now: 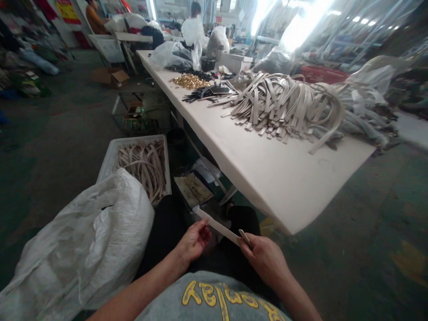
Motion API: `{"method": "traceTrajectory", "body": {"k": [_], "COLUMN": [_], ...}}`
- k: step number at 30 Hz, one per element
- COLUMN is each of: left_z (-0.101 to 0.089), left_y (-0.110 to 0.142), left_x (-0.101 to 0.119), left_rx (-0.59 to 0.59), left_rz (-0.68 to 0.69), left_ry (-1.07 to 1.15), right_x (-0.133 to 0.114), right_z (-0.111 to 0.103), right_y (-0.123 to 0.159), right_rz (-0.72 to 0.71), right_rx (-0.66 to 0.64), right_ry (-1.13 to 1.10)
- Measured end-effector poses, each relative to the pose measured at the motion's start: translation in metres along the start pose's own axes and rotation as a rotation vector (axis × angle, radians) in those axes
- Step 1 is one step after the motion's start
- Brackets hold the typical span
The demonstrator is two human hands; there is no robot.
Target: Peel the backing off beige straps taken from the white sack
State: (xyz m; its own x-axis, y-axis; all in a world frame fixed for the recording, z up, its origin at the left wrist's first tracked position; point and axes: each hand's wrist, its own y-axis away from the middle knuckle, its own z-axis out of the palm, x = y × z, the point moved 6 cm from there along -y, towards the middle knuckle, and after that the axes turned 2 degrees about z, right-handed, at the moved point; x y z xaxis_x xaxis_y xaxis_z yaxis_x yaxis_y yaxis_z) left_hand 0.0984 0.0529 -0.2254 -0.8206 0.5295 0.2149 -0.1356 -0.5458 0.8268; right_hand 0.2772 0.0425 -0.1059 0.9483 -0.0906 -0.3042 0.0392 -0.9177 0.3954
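A pale flat strap stretches between my hands above my lap. My left hand pinches it near its far end, thumb and fingertips together. Closed round the strap's other end is my right hand, where a short strap end pokes up past the fingers. Whether that end belongs to the same strap I cannot tell. Beyond my hands, a large heap of similar straps lies on the white table. More straps fill a white plastic crate at my left.
A bulging white woven sack leans beside my left leg. Gold-coloured small parts and dark strips lie farther along the table, near plastic bags. On the floor is a cardboard box. A seated person is at the back left.
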Motion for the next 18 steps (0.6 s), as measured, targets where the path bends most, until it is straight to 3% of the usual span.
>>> {"method": "traceTrajectory", "body": {"k": [7,10,13,18], "left_z": [0.010,0.017,0.021,0.010], "left_y": [0.010,0.019,0.018,0.001], "left_x": [-0.010,-0.021,-0.024,0.000], "left_rx": [-0.042,-0.115,-0.187,-0.073], "left_rz": [-0.081,-0.137,-0.126,-0.031], "left_ry": [0.023,-0.023,-0.067,-0.034], "right_x": [0.000,-0.018,-0.033,-0.021], "right_z": [-0.008,-0.004,0.003,0.004], "right_y": [0.018,0.002,-0.020,-0.015], "right_rz": [0.023,-0.007,-0.058,-0.076], "right_rx": [0.047,0.091,0.088,-0.068], "right_ry": [0.142,0.177,0.073,-0.058]}}
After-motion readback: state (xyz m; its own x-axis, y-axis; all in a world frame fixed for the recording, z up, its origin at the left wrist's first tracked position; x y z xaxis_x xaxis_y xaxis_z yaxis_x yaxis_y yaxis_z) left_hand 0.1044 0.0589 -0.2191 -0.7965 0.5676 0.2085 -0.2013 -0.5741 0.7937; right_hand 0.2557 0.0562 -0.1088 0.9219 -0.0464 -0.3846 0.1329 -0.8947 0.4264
